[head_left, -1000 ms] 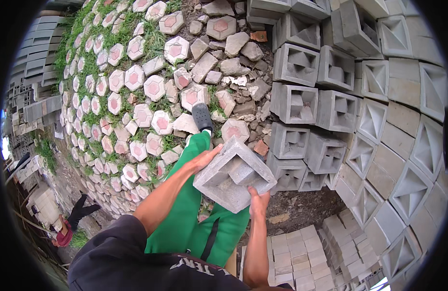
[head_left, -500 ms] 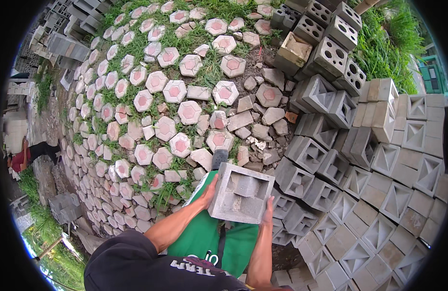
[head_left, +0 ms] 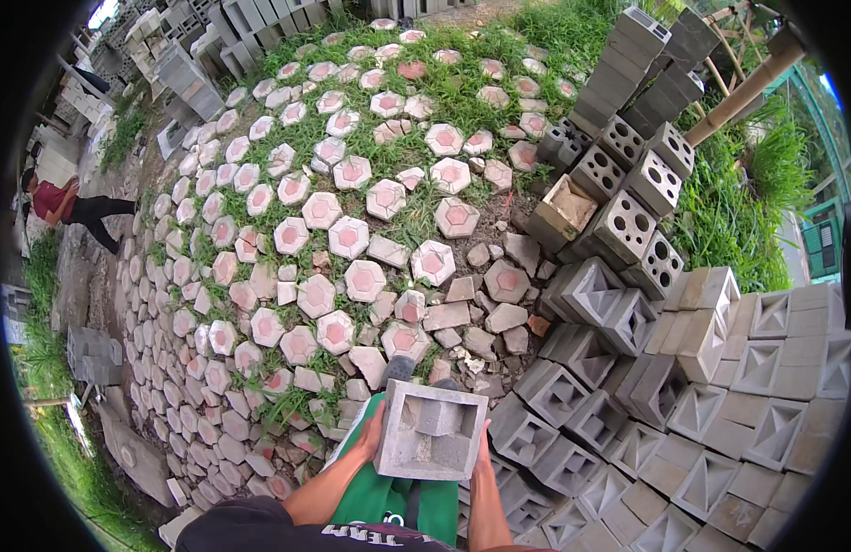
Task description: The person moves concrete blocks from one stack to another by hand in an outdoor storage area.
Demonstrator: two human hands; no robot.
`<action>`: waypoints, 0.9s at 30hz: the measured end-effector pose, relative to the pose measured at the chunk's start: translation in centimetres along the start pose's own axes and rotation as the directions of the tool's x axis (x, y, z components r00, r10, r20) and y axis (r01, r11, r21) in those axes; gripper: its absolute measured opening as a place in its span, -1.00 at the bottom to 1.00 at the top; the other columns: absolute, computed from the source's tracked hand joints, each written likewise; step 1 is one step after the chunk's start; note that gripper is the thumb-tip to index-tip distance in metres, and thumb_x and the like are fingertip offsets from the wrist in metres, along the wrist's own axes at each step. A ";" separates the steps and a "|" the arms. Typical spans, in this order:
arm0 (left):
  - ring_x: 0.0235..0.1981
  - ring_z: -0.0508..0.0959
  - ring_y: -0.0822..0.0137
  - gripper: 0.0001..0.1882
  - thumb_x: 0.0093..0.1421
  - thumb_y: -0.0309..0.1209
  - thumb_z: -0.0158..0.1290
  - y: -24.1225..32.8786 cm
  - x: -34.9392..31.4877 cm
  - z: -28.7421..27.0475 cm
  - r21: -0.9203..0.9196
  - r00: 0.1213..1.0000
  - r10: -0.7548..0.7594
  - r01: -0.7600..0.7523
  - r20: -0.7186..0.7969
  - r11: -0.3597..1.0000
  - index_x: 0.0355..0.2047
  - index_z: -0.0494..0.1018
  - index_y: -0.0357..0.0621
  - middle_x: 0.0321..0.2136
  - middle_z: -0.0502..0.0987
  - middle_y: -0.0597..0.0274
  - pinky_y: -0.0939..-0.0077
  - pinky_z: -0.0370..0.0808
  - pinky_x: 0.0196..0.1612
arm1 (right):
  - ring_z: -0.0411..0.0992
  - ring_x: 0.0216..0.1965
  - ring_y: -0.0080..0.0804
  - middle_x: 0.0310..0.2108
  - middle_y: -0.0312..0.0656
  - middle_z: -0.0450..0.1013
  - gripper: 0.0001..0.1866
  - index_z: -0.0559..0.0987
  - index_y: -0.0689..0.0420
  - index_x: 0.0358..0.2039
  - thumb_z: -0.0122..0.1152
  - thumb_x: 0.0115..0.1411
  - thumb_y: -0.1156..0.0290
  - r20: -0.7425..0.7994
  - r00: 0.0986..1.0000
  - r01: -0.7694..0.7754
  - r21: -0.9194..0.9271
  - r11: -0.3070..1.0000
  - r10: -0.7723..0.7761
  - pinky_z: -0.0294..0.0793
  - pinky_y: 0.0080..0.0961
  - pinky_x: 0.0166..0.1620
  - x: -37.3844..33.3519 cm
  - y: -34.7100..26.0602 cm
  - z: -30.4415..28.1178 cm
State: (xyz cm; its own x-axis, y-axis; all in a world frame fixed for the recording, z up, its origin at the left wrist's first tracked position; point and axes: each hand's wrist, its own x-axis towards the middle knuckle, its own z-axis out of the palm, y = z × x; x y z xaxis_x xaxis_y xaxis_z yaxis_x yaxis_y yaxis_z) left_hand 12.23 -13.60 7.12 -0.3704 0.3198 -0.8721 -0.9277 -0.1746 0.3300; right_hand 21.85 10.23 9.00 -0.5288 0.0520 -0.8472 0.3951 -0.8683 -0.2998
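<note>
A grey concrete ventilation block (head_left: 448,449) is held in front of my legs, its recessed, angular face turned up toward me. My left hand (head_left: 374,429) grips the block's left side, and my right hand (head_left: 482,453) presses against its right side. The undersides of the block and most of my fingertips are hidden. Just right of the block stand stacked grey blocks (head_left: 556,391) of a similar pattern. My dark shoes show just beyond the block's far edge.
Hexagonal pavers (head_left: 318,296) with pink centres spread across the grassy ground, with broken concrete pieces (head_left: 480,342) ahead. Round-holed blocks (head_left: 625,224) and a bamboo pole (head_left: 749,85) stand at the far right. Pale patterned blocks (head_left: 711,478) fill the near right. Another person (head_left: 71,207) is at far left.
The view has tilted up, showing more of the far ground and the person at left. The block sits lower and slightly left in the picture, still between both hands.
</note>
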 end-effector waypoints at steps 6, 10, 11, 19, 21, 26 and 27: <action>0.06 0.36 0.08 -0.25 0.24 0.14 -0.23 -2.4 -1.4 4.7 0.477 0.940 0.272 -0.147 -0.206 0.867 0.08 0.27 -0.38 0.00 0.41 -0.05 0.35 0.20 0.14 | 0.22 0.13 -0.14 0.17 -0.10 0.23 -0.18 0.17 0.06 0.26 -0.31 0.21 -0.32 -0.037 0.998 0.036 -0.120 0.992 -0.041 0.18 -0.23 0.18 -2.4 -2.2 -2.4; 0.04 0.37 -0.03 -0.23 0.22 0.18 -0.26 -0.6 -3.9 9.1 0.631 0.903 0.379 -0.176 -0.202 0.756 -0.04 0.36 -0.42 -0.07 0.43 -0.19 0.30 0.18 0.13 | 0.22 0.13 -0.15 0.17 -0.10 0.23 -0.19 0.18 0.06 0.26 -0.31 0.21 -0.31 -0.052 0.998 0.032 -0.172 0.985 -0.041 0.19 -0.24 0.18 -2.8 -4.0 -2.7; 0.04 0.37 -0.03 -0.20 0.21 0.20 -0.26 -0.8 -3.8 9.2 0.641 0.888 0.411 -0.194 -0.207 0.743 -0.03 0.35 -0.43 -0.06 0.42 -0.20 0.31 0.18 0.13 | 0.23 0.13 -0.16 0.17 -0.10 0.23 -0.19 0.18 0.06 0.26 -0.31 0.21 -0.31 -0.048 0.998 0.027 -0.187 0.982 -0.037 0.19 -0.24 0.18 -2.6 -4.5 -2.2; 0.11 0.32 0.11 -0.16 0.22 0.21 -0.30 0.1 1.2 6.9 0.423 0.944 0.291 -0.203 -0.157 0.883 0.11 0.23 -0.41 0.08 0.34 -0.10 0.40 0.11 0.19 | 0.23 0.12 -0.18 0.17 -0.11 0.23 -0.20 0.18 0.06 0.25 -0.31 0.22 -0.30 -0.022 0.999 0.023 -0.282 0.959 -0.030 0.19 -0.26 0.17 -0.2 -8.7 3.8; 0.11 0.32 0.12 -0.21 0.24 0.17 -0.30 3.9 -0.5 8.4 0.428 0.935 0.333 -0.254 -0.120 0.867 0.11 0.24 -0.39 0.07 0.35 -0.08 0.41 0.12 0.18 | 0.23 0.12 -0.18 0.17 -0.11 0.23 -0.21 0.19 0.06 0.25 -0.31 0.22 -0.29 -0.016 0.999 0.036 -0.293 0.955 -0.043 0.19 -0.26 0.17 0.8 -9.7 5.1; 0.06 0.36 0.14 -0.32 0.28 0.08 -0.30 7.5 3.7 5.7 0.409 0.935 0.349 -0.296 -0.061 0.863 0.08 0.30 -0.32 0.01 0.41 0.01 0.41 0.17 0.15 | 0.24 0.12 -0.19 0.17 -0.12 0.24 -0.21 0.19 0.06 0.25 -0.31 0.23 -0.28 -0.034 0.998 0.044 -0.301 0.953 -0.057 0.20 -0.27 0.17 1.2 -11.4 8.4; 0.06 0.36 0.16 -0.32 0.28 0.08 -0.30 8.0 3.9 5.6 0.393 0.940 0.338 -0.297 -0.039 0.870 0.08 0.31 -0.31 0.00 0.42 0.02 0.41 0.17 0.15 | 0.24 0.12 -0.20 0.17 -0.12 0.24 -0.22 0.19 0.06 0.25 -0.31 0.23 -0.28 -0.043 0.997 0.045 -0.296 0.954 -0.060 0.20 -0.27 0.17 0.8 -11.7 9.0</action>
State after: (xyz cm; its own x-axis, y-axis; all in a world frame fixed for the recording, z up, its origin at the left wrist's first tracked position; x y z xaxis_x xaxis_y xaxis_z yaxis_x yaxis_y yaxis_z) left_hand 3.06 -8.52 8.41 -0.6601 0.2055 -0.7225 -0.7159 0.1192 0.6880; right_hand 10.07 16.00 15.75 -0.5190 0.1250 -0.8456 0.5757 -0.6801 -0.4539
